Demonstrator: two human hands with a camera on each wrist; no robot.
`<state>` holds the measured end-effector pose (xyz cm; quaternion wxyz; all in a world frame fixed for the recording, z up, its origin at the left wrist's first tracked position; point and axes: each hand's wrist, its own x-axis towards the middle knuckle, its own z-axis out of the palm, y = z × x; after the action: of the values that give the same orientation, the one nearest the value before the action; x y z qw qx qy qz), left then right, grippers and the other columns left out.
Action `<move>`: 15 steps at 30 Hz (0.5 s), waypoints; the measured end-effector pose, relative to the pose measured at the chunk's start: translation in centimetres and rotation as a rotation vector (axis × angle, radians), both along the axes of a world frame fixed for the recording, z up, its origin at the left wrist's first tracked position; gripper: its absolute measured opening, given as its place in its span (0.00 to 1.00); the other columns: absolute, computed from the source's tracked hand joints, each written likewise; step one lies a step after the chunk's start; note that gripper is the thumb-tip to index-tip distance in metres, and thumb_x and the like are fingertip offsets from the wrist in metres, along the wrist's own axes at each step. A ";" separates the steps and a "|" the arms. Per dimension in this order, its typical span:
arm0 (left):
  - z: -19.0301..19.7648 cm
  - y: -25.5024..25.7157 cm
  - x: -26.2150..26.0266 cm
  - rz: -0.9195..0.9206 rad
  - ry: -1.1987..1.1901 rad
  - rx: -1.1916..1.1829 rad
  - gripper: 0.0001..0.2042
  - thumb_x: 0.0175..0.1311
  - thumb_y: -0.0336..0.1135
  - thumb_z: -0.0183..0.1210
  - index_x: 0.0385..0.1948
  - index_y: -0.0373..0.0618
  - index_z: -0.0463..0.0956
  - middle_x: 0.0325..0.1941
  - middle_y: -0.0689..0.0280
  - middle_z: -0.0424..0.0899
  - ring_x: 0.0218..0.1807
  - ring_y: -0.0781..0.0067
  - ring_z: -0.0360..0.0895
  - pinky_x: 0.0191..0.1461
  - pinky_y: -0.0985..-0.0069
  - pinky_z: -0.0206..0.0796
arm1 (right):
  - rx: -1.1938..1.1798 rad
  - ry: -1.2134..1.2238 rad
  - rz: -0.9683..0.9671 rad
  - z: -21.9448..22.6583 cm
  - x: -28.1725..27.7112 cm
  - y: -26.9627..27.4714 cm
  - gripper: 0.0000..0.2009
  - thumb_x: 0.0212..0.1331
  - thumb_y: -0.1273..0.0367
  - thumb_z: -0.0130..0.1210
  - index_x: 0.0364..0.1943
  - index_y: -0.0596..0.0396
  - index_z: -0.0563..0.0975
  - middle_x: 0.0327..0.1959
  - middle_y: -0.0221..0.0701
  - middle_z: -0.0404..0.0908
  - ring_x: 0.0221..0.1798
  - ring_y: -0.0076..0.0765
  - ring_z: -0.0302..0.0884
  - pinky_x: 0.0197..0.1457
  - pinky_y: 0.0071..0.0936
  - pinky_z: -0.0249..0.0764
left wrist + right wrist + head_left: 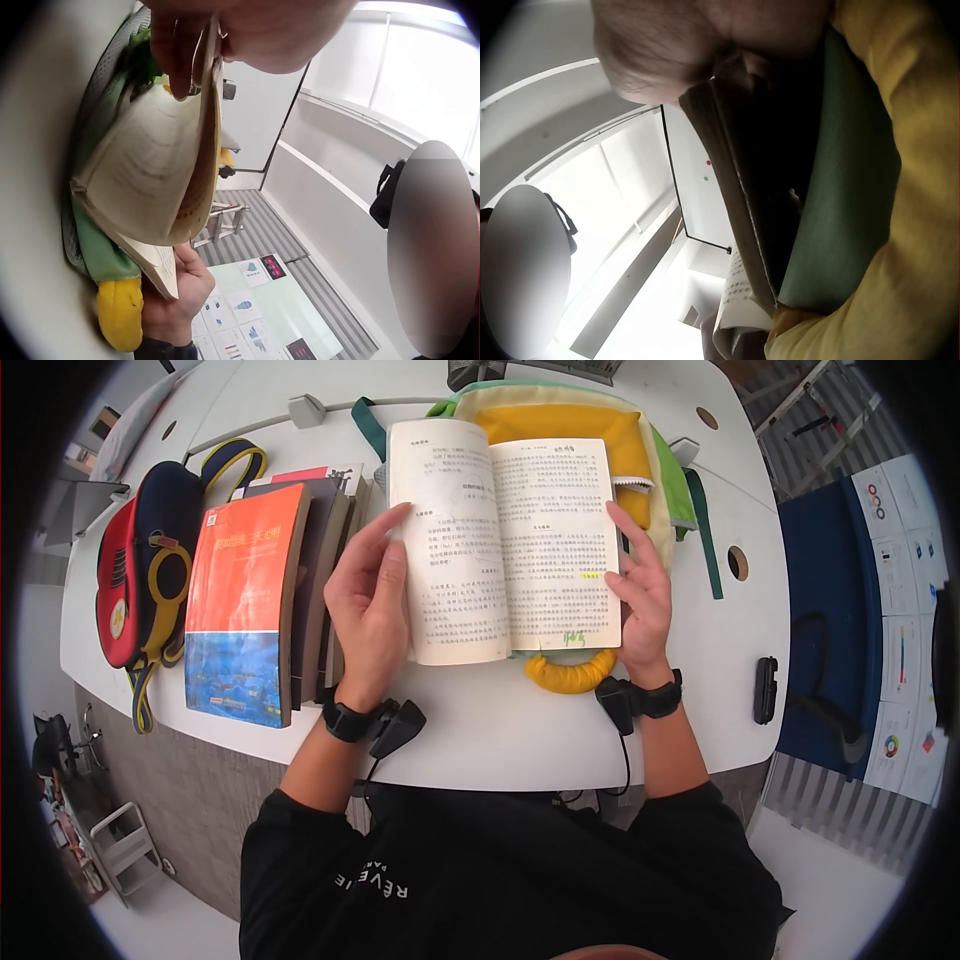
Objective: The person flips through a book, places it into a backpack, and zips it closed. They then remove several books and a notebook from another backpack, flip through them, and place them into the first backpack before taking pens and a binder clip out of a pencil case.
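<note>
An open book with printed pages is held up by both hands in the head view. At its left edge the left hand grips it, thumb on the page side. The right hand holds the right edge, with fingertips at the margin. A yellow highlight and green handwriting mark the right page. In the left wrist view the book's pages fan out below the left hand, and the right hand is at the far edge. The right wrist view shows the right hand at the book's edge.
Behind the book lies a yellow and green bag with a yellow handle. Left of it are stacked books, an orange and blue one on top, and a red and navy bag. A black object lies near the table's right edge.
</note>
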<state>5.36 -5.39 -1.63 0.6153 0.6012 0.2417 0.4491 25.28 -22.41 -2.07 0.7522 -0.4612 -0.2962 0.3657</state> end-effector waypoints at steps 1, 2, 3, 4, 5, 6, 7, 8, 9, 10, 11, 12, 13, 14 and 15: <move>0.1 -0.1 0.1 0.004 0.000 -0.025 0.16 0.74 0.28 0.54 0.59 0.33 0.75 0.49 0.60 0.83 0.48 0.80 0.79 0.55 0.81 0.69 | -0.001 -0.013 0.011 0.0 0.2 -0.1 0.34 0.58 0.79 0.42 0.73 0.65 0.56 0.62 0.52 0.75 0.65 0.39 0.74 0.69 0.30 0.68; 0.2 -0.1 0.0 0.008 -0.004 -0.027 0.16 0.74 0.28 0.54 0.59 0.33 0.75 0.49 0.60 0.83 0.48 0.80 0.79 0.55 0.81 0.69 | -0.003 -0.017 0.015 0.0 0.2 0.0 0.34 0.58 0.79 0.42 0.73 0.65 0.56 0.62 0.52 0.75 0.65 0.39 0.74 0.69 0.30 0.68; 0.3 0.0 -0.1 -0.009 0.017 -0.024 0.16 0.73 0.28 0.55 0.60 0.33 0.74 0.50 0.59 0.83 0.49 0.79 0.79 0.55 0.80 0.70 | -0.004 -0.007 0.010 0.1 0.1 0.0 0.33 0.58 0.79 0.42 0.73 0.65 0.56 0.61 0.52 0.75 0.65 0.39 0.74 0.69 0.30 0.68; 0.3 0.0 -0.3 -0.026 0.038 -0.019 0.17 0.72 0.27 0.56 0.60 0.32 0.73 0.51 0.57 0.83 0.50 0.78 0.79 0.56 0.79 0.71 | -0.003 0.005 0.005 0.1 0.0 0.1 0.33 0.58 0.79 0.42 0.73 0.66 0.55 0.61 0.52 0.75 0.65 0.39 0.74 0.69 0.30 0.68; 0.5 -0.1 -0.2 -0.022 0.037 -0.018 0.17 0.72 0.27 0.56 0.60 0.32 0.73 0.51 0.57 0.83 0.50 0.78 0.79 0.56 0.79 0.71 | -0.002 0.004 0.008 0.1 0.0 0.1 0.33 0.58 0.79 0.42 0.73 0.66 0.55 0.61 0.52 0.75 0.65 0.39 0.74 0.69 0.30 0.68; 0.6 -0.3 0.0 -0.011 0.016 0.002 0.20 0.71 0.27 0.58 0.62 0.33 0.70 0.50 0.57 0.83 0.50 0.76 0.80 0.55 0.79 0.72 | -0.006 -0.003 0.011 0.2 0.0 0.1 0.33 0.58 0.79 0.42 0.73 0.66 0.55 0.62 0.53 0.75 0.65 0.39 0.74 0.69 0.31 0.68; 0.7 -0.4 0.2 -0.001 -0.004 0.022 0.22 0.69 0.26 0.59 0.64 0.33 0.68 0.49 0.56 0.84 0.50 0.75 0.81 0.53 0.79 0.73 | -0.009 -0.010 0.011 0.2 0.1 0.0 0.33 0.58 0.79 0.42 0.73 0.66 0.55 0.62 0.53 0.75 0.65 0.39 0.74 0.69 0.31 0.68; 0.8 -0.4 0.3 -0.003 -0.004 0.025 0.22 0.69 0.26 0.59 0.64 0.33 0.68 0.49 0.56 0.84 0.50 0.75 0.81 0.53 0.79 0.73 | -0.006 -0.010 0.009 0.2 0.1 0.0 0.33 0.58 0.79 0.42 0.73 0.66 0.55 0.62 0.53 0.75 0.65 0.39 0.74 0.69 0.31 0.68; 0.7 -0.4 0.3 -0.014 0.003 0.018 0.25 0.68 0.25 0.60 0.65 0.33 0.65 0.48 0.56 0.84 0.50 0.74 0.82 0.53 0.79 0.74 | -0.003 -0.016 0.003 0.2 0.1 0.0 0.33 0.58 0.79 0.42 0.73 0.66 0.56 0.62 0.53 0.74 0.65 0.39 0.74 0.69 0.31 0.68; 0.7 -0.3 0.3 -0.025 0.011 0.012 0.27 0.67 0.25 0.62 0.67 0.33 0.63 0.47 0.55 0.84 0.49 0.74 0.83 0.52 0.79 0.75 | 0.003 -0.021 -0.004 0.2 0.0 0.1 0.33 0.58 0.79 0.42 0.73 0.66 0.56 0.63 0.53 0.74 0.65 0.39 0.74 0.69 0.31 0.68; 0.7 -0.2 0.3 -0.027 0.016 0.019 0.27 0.67 0.25 0.62 0.67 0.33 0.63 0.47 0.55 0.84 0.49 0.74 0.83 0.52 0.79 0.75 | 0.009 -0.016 -0.006 0.2 -0.1 0.2 0.33 0.58 0.79 0.42 0.73 0.66 0.56 0.63 0.53 0.74 0.65 0.39 0.74 0.69 0.31 0.68; 0.6 -0.2 0.2 -0.029 0.021 0.012 0.28 0.67 0.25 0.62 0.67 0.33 0.62 0.46 0.55 0.85 0.49 0.73 0.83 0.52 0.79 0.75 | -0.002 -0.013 -0.012 0.3 -0.1 0.2 0.33 0.58 0.79 0.42 0.73 0.66 0.56 0.63 0.53 0.74 0.65 0.39 0.74 0.69 0.31 0.68; 0.6 -0.2 0.2 -0.030 0.023 0.004 0.29 0.66 0.25 0.62 0.67 0.32 0.62 0.46 0.55 0.85 0.49 0.73 0.83 0.52 0.79 0.75 | -0.016 -0.013 -0.015 0.4 -0.2 0.1 0.33 0.58 0.79 0.42 0.73 0.66 0.56 0.63 0.53 0.74 0.65 0.39 0.74 0.69 0.31 0.68; 0.7 -0.2 0.1 -0.029 0.021 0.005 0.29 0.66 0.25 0.62 0.67 0.32 0.62 0.46 0.55 0.85 0.49 0.73 0.83 0.52 0.79 0.75 | -0.014 -0.015 -0.014 0.3 -0.1 0.1 0.33 0.58 0.79 0.42 0.73 0.66 0.56 0.63 0.53 0.74 0.65 0.39 0.74 0.69 0.31 0.68; 0.7 -0.2 0.1 -0.040 0.013 -0.002 0.29 0.66 0.25 0.63 0.67 0.32 0.62 0.46 0.54 0.85 0.49 0.72 0.83 0.52 0.78 0.75 | -0.014 -0.017 -0.011 0.3 -0.1 0.1 0.33 0.58 0.79 0.42 0.73 0.65 0.56 0.63 0.53 0.74 0.65 0.40 0.74 0.69 0.31 0.68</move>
<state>5.50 -5.62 -0.90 0.6232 0.6083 0.2340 0.4322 25.18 -22.30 -1.77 0.7485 -0.4711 -0.2975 0.3597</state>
